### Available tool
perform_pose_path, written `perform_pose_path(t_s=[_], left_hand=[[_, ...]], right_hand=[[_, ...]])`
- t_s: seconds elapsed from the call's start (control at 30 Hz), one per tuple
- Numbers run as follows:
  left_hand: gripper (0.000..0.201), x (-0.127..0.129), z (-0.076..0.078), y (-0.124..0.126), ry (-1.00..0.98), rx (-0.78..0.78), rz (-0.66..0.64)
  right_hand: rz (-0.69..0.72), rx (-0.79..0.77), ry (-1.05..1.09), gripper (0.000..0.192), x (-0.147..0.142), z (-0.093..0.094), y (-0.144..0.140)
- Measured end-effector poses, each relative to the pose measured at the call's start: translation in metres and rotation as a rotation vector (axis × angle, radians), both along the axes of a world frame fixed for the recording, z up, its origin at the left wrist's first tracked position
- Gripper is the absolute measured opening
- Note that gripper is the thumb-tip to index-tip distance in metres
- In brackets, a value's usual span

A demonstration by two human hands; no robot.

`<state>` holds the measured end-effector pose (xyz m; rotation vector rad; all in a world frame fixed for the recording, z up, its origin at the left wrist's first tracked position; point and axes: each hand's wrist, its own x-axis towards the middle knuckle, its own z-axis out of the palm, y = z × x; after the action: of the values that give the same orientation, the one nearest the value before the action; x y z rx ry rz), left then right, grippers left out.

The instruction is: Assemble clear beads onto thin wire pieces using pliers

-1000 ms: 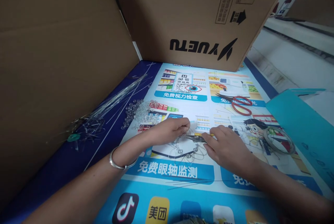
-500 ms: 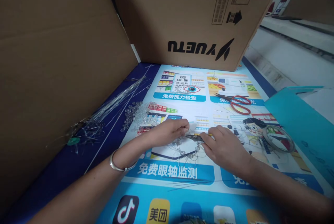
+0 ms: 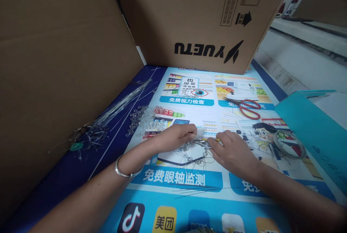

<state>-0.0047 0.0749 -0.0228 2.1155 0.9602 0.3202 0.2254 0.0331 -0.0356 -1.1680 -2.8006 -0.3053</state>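
Observation:
My left hand (image 3: 179,136) is closed in a pinch on the thin wire of a beaded strand (image 3: 193,160). Clear round beads and loose wire ends hang below the fingertips. Small pliers (image 3: 200,142) with a bit of yellow on the handle are gripped in my right hand (image 3: 234,153). Their jaws point left and reach the wire right beside my left fingertips; whether they bite on it I cannot make out. A heap of clear beads (image 3: 148,117) lies beyond my left wrist.
Red-handled scissors (image 3: 248,108) and a coil of wire (image 3: 276,142) lie to the right, near a teal folder (image 3: 311,128). A bundle of wires (image 3: 121,102) lies left. Cardboard panels (image 3: 189,16) stand at the back and left. Cut wires (image 3: 195,191) lie in front.
The pliers have turned slightly in my right hand; their jaws look a little wider apart and more yellow handle shows. My left hand stays nearly still.

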Motion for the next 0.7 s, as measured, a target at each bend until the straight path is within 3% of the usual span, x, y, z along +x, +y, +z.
perform_pose_path(t_s=[0.7], left_hand=[[0.016,-0.0011,-0.0067,0.0009,-0.015,-0.026,0.015]], right_hand=[[-0.025,-0.038,0.025,0.027,-0.0002,-0.0033,0.0010]])
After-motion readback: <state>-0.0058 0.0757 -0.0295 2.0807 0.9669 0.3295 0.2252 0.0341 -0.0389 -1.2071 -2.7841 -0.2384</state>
